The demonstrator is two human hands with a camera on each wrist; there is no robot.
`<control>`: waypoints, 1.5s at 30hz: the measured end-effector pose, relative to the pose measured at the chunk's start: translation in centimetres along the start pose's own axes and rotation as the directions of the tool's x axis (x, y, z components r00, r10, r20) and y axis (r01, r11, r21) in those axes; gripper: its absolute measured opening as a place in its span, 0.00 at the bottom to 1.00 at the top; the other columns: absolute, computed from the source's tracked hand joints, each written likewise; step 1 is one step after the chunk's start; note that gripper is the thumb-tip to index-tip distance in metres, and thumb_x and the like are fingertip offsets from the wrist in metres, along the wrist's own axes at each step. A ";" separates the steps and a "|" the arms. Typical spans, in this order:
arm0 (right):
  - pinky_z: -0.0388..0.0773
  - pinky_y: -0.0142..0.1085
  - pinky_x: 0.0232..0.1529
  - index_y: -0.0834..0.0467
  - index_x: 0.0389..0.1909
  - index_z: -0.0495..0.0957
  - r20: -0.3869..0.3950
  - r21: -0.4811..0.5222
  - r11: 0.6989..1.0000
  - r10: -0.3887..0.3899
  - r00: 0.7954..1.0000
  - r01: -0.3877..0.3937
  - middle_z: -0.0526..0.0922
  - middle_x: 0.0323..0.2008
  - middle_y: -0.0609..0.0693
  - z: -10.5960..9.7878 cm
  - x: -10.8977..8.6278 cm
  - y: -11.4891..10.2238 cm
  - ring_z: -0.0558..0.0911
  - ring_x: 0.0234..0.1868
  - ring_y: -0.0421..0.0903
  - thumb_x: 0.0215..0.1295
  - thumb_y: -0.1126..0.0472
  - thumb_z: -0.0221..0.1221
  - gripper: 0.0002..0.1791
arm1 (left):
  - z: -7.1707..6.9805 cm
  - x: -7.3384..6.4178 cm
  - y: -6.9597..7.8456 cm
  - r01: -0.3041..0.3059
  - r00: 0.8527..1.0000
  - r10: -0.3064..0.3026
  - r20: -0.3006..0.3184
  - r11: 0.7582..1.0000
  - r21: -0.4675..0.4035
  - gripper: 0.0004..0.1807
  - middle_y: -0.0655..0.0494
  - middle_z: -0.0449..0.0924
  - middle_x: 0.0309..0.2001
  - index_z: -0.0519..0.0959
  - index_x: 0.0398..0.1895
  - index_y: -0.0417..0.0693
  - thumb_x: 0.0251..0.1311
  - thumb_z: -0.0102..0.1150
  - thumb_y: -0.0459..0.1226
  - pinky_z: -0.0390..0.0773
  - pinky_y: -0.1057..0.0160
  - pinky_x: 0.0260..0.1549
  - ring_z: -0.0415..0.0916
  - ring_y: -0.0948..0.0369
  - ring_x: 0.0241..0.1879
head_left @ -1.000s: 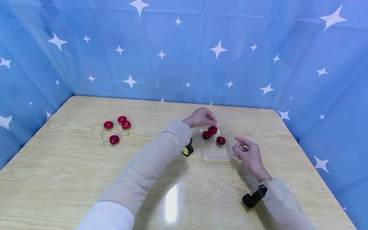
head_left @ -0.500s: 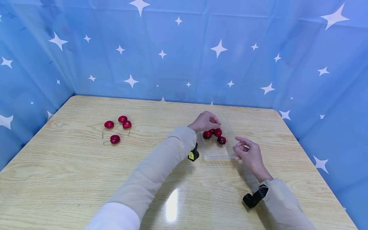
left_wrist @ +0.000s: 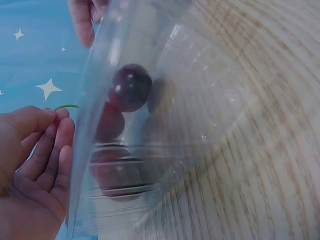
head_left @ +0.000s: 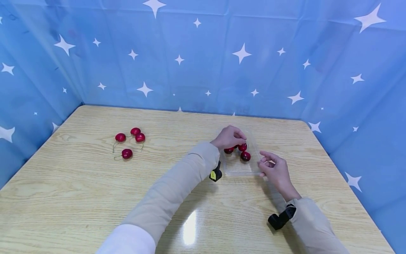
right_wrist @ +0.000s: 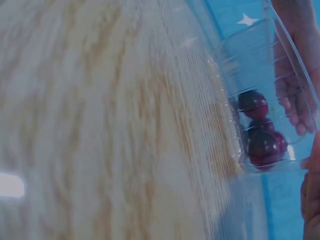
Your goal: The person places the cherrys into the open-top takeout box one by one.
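Observation:
In the head view, my left hand is over the far left part of a clear plastic box. The left wrist view shows its thumb and fingertip pinching a green cherry stem that reaches past the box wall. Below those fingertips is a dark red cherry. Also in the box are a cherry nearer the front and another cherry partly behind the left hand. At the right side of the box, my right hand holds the rim between thumb and fingers.
Several red cherries with stems lie in a loose group on the wooden table at the left. A blue star-patterned curtain stands behind the table and along its sides. Each wrist carries a small black camera.
The left hand has moved slightly right and lower over the box, bringing the pinched cherry down beside the others. The right hand stays at the box's right rim.

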State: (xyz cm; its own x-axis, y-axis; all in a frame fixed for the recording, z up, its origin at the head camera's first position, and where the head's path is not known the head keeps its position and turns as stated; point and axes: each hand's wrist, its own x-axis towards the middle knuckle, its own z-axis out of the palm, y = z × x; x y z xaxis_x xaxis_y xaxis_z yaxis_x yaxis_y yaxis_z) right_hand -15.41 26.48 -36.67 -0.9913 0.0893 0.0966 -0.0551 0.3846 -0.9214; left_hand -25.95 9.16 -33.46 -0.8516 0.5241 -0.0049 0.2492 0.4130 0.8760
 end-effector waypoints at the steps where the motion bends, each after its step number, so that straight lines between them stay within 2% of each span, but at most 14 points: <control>1: 0.75 0.29 0.19 0.73 0.52 0.67 0.000 -0.001 1.000 0.000 1.000 0.000 0.70 0.27 0.47 0.0 0.0 0.0 0.75 0.19 0.36 0.55 0.73 0.53 0.21 | 0.0 0.0 0.0 0.002 1.000 -0.002 -0.001 1.000 0.001 0.08 0.58 0.78 0.33 0.80 0.36 0.42 0.56 0.57 0.35 0.71 0.71 0.34 0.74 0.66 0.33; 17: 0.75 0.30 0.19 0.73 0.52 0.67 -0.003 -0.006 1.000 -0.004 1.000 0.004 0.71 0.27 0.49 0.1 0.1 -0.1 0.75 0.18 0.36 0.55 0.74 0.52 0.21 | 0.0 -0.2 0.0 -0.015 1.000 0.015 -0.005 1.000 0.001 0.08 0.56 0.80 0.32 0.80 0.36 0.41 0.56 0.56 0.34 0.71 0.73 0.34 0.75 0.66 0.33; 25: 0.75 0.29 0.19 0.73 0.52 0.67 -0.003 -0.015 1.000 -0.001 1.000 0.001 0.70 0.28 0.51 0.3 0.1 0.1 0.74 0.19 0.35 0.55 0.73 0.52 0.22 | -0.3 -0.2 -0.4 -0.028 1.000 0.029 -0.010 0.999 0.041 0.10 0.55 0.79 0.35 0.79 0.39 0.40 0.57 0.55 0.35 0.70 0.73 0.36 0.74 0.64 0.37; 32: 0.74 0.28 0.18 0.73 0.52 0.67 -0.026 -0.001 1.000 0.005 1.000 -0.005 0.70 0.27 0.47 0.4 0.1 0.3 0.74 0.19 0.34 0.53 0.73 0.53 0.22 | -1.0 -0.2 -0.6 -0.042 0.999 0.043 -0.022 0.999 0.029 0.10 0.55 0.79 0.34 0.78 0.41 0.40 0.58 0.55 0.35 0.71 0.72 0.34 0.74 0.65 0.34; 40: 0.75 0.29 0.19 0.73 0.53 0.66 -0.005 -0.012 1.000 0.005 1.000 -0.005 0.69 0.28 0.52 0.2 -0.1 -0.1 0.73 0.19 0.33 0.54 0.74 0.52 0.22 | -2.4 -0.8 -1.3 -0.122 0.990 0.122 -0.074 0.993 0.002 0.09 0.56 0.77 0.36 0.77 0.41 0.44 0.58 0.54 0.36 0.72 0.72 0.35 0.73 0.65 0.35; 45: 0.75 0.30 0.19 0.73 0.53 0.66 -0.001 -0.022 1.000 0.001 1.000 -0.001 0.69 0.27 0.52 0.2 -0.2 0.0 0.73 0.19 0.35 0.54 0.74 0.52 0.22 | -3.5 -1.5 -2.2 -0.175 0.972 0.178 -0.155 0.984 0.033 0.09 0.56 0.78 0.34 0.77 0.40 0.44 0.58 0.54 0.37 0.72 0.71 0.34 0.73 0.65 0.33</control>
State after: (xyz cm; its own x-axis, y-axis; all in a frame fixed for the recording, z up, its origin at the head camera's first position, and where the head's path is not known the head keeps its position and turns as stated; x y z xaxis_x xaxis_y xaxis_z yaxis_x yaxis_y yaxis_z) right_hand -15.28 26.30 -36.72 -0.9912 0.0908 0.0960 -0.0514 0.4051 -0.9128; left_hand -26.82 4.83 -33.65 -0.8550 0.4669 0.2258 0.4091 0.3396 0.8469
